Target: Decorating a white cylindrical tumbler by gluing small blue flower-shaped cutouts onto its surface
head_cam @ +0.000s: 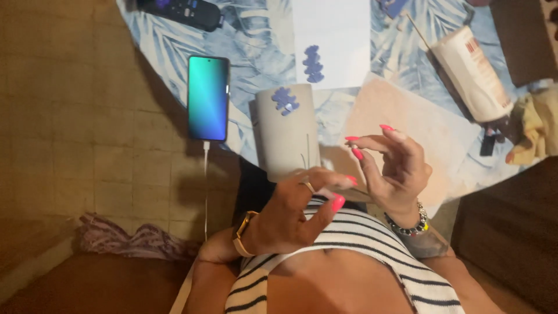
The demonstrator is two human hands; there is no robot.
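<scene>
Left hand (296, 212) low in the middle, with a gold watch on the wrist, fingers curled in and thumb tucked close to the fingertips; cannot tell if anything tiny sits in that pinch. Right hand (395, 168) just beside it, with a bead bracelet, fingers spread and bent, holding nothing. Grey cup (286, 131) lying just above the left hand, maybe touching its fingertips, with a blue leafy shape (285, 100) stuck near its far end. Best to keep the cup from rolling with one hand. Best also to press any new shape down flat with soft fingertips, not the long pink nails. White sheet (331, 35) past the cup, with one more blue shape (314, 64) on it. Tan paper (418, 125) under the right hand. Cream bottle (474, 72) lying tilted at the top right, round and long, with brownish print too blurred to tell. Phone (208, 97) left of the cup, screen glowing green and blue, with a white cable (206, 186) plugged in. Black remote (180, 10) at the top edge. Blue leaf cloth (174, 52) under it all.
</scene>
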